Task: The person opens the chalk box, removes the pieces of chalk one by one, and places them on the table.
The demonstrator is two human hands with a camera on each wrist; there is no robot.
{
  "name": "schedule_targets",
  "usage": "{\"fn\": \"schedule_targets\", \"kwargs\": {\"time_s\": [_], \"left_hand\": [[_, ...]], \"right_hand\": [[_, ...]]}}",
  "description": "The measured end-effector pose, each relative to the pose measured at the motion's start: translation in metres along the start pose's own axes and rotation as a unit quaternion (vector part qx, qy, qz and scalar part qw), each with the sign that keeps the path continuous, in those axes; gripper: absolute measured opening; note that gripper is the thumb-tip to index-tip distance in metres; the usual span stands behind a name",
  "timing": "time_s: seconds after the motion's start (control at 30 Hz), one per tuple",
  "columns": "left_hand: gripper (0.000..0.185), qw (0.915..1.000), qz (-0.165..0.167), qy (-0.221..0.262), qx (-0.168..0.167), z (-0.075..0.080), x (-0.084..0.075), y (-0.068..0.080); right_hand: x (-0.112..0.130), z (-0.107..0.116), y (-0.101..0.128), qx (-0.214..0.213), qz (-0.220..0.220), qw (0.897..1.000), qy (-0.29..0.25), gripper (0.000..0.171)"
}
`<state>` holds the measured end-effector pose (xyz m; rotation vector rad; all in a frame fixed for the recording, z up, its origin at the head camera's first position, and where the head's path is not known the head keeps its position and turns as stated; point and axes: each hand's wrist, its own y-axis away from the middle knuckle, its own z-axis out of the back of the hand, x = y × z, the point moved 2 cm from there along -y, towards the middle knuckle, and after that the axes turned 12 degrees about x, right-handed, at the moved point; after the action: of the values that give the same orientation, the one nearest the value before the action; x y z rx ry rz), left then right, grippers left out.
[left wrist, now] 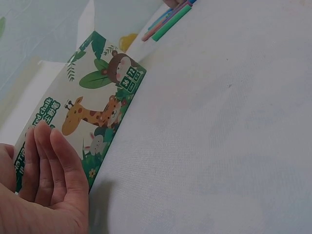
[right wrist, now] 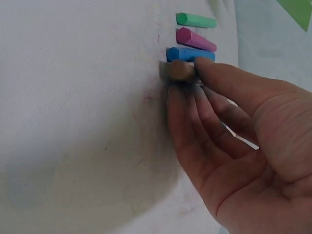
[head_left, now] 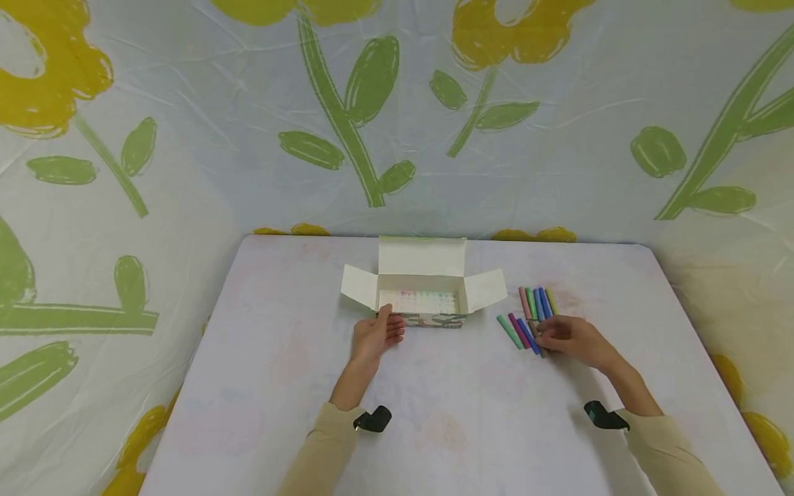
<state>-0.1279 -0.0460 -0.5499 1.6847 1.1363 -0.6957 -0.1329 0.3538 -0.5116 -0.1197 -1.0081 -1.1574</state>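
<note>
An open chalk box [head_left: 437,321] with jungle animals printed on its front [left wrist: 85,114] stands toward the back of the table. Rows of pale chalk sticks [head_left: 431,301] lie inside it. My left hand [head_left: 375,335] holds the front wall at its left end, thumb at the rim and fingers along the outside. To the right of the box, my right hand [head_left: 577,339] pinches a brown chalk stick [right wrist: 180,71] between thumb and fingers, low over the table. Beside that stick lie a blue chalk [right wrist: 190,53], a purple chalk [right wrist: 195,39] and a green chalk [right wrist: 196,20].
Behind the front chalks is a row with a pink chalk [head_left: 525,303], a green one, two blue ones and a yellow chalk [head_left: 551,301]. The box's side flaps [head_left: 486,290] spread outward, and its lid [head_left: 422,256] stands up. A flowered cloth [head_left: 397,172] hangs behind the table [head_left: 459,420].
</note>
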Motion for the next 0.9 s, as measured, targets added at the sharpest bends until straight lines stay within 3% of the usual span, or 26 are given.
{"fn": "schedule_targets", "kwargs": {"time_s": [0.3, 0.5, 0.7, 0.9], "left_hand": [[0.040, 1.0000, 0.004, -0.007, -0.003, 0.000, -0.001, 0.000], [0.039, 1.0000, 0.001, -0.003, -0.001, 0.000, -0.002, 0.002], [0.039, 1.0000, -0.002, -0.002, 0.003, 0.001, -0.001, 0.002], [0.042, 1.0000, -0.002, -0.001, 0.009, 0.001, 0.000, 0.001]], "right_hand": [[0.011, 0.003, -0.002, -0.022, 0.008, 0.999, 0.037, 0.023], [0.025, 0.010, -0.004, -0.025, 0.038, 0.999, 0.001, 0.026], [0.041, 0.017, -0.005, -0.070, 0.064, 0.995, -0.021, 0.032], [0.054, 0.024, -0.010, -0.113, 0.070, 0.991, -0.001, 0.031]]}}
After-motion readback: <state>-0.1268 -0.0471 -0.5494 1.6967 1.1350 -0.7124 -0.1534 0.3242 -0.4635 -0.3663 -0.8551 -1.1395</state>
